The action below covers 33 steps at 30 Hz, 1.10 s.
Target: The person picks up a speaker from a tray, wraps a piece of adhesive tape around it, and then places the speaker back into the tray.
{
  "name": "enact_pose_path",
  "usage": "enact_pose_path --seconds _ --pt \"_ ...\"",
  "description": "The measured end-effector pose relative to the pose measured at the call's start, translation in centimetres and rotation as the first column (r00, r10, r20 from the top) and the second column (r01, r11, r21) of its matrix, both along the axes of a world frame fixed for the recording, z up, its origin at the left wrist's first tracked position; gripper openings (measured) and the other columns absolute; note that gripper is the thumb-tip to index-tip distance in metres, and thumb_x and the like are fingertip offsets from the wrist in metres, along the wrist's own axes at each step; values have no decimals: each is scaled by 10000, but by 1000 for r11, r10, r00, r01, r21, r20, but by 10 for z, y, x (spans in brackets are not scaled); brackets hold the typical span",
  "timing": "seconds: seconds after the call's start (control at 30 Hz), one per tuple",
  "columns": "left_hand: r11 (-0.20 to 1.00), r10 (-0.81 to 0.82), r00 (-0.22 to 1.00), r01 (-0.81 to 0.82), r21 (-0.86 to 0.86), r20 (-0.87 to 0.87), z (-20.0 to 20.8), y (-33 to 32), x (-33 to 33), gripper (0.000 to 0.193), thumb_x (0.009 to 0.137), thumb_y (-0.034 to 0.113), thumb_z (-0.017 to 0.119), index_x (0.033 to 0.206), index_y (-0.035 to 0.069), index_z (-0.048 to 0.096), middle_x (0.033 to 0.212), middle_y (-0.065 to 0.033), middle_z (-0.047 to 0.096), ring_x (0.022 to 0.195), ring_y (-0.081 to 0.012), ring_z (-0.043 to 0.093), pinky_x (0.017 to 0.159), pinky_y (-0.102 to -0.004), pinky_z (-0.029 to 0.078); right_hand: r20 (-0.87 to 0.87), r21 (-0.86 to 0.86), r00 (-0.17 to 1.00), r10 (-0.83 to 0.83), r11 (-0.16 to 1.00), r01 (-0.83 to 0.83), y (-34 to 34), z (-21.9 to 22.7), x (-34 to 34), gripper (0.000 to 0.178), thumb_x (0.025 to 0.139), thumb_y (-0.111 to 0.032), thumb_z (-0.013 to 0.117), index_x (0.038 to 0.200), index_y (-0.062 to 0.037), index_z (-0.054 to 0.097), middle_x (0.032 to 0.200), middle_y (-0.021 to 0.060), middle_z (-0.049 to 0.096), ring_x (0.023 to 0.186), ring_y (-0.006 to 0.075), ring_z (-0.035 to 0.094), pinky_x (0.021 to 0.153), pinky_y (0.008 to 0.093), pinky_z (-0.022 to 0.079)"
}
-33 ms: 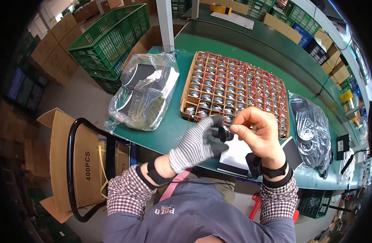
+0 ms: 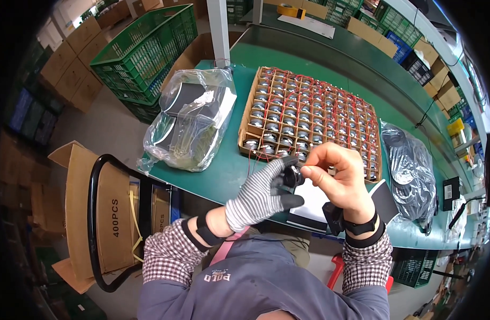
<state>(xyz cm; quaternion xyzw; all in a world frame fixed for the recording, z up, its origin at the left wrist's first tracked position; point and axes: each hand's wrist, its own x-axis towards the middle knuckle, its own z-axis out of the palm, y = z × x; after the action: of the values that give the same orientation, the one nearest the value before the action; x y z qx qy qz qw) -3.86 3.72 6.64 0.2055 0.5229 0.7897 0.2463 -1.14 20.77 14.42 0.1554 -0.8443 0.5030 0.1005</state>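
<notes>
My left hand [image 2: 263, 193], in a grey-and-white striped glove with black fingertips, holds a small round black speaker [image 2: 293, 176] between fingers and thumb. My bare right hand [image 2: 338, 173] has its thumb and forefinger pinched together at the speaker's right rim. Whatever lies between those fingertips is too small to make out. Just beyond both hands, a shallow cardboard tray [image 2: 244, 130] is divided into cells. Round metal-backed speakers [image 2: 271, 128] with red wires fill many of them. Below the speaker, a white sheet [image 2: 312, 205] lies partly hidden by my right hand.
Clear plastic bags hold dark-and-white pieces [image 2: 194, 122] left of the tray and black round parts [image 2: 410, 170] to its right. A black chair frame [image 2: 95, 224] and an open carton [image 2: 117, 213] stand at the left. Behind them is a green crate [image 2: 143, 53].
The speaker has tilted slightly in my left hand, so its round face shows more. My left hand has shifted a little, while my right hand's pinch has moved slightly left.
</notes>
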Motion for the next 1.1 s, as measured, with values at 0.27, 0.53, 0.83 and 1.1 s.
enact_pose_path --seconds 0.27,0.53,0.83,1.1 --pt "989 -81 907 22 145 413 -24 -21 10 493 799 63 651 1236 30 426 1048 -82 590 942 -189 587 797 -283 498 109 81 993 -34 996 25 -8 -16 46 70 769 -33 664 795 3 610 650 25 598 513 54 494 466 195 386" --pt "965 -184 782 28 261 596 -37 -24 15 355 823 74 614 1161 10 525 1107 -149 582 986 -277 599 840 -339 498 687 -469 693 217 861 196 -22 -69 88 89 846 -63 599 891 5 634 736 32 641 585 57 567 525 200 440" --pt "964 -264 856 213 162 444 -40 -38 21 381 819 84 622 1178 3 528 1022 -98 608 906 -203 607 789 -276 486 414 189 860 -298 952 239 9 -112 76 88 773 -86 663 825 -22 635 742 45 609 633 153 585 556 271 454" --pt "902 -391 798 431 20 459 -59 -29 39 314 806 -10 608 1115 -15 554 992 -74 617 896 -121 586 801 -238 485 373 423 890 -264 902 91 -2 -113 68 51 718 -92 649 753 -65 622 731 83 575 709 271 579 634 351 465"
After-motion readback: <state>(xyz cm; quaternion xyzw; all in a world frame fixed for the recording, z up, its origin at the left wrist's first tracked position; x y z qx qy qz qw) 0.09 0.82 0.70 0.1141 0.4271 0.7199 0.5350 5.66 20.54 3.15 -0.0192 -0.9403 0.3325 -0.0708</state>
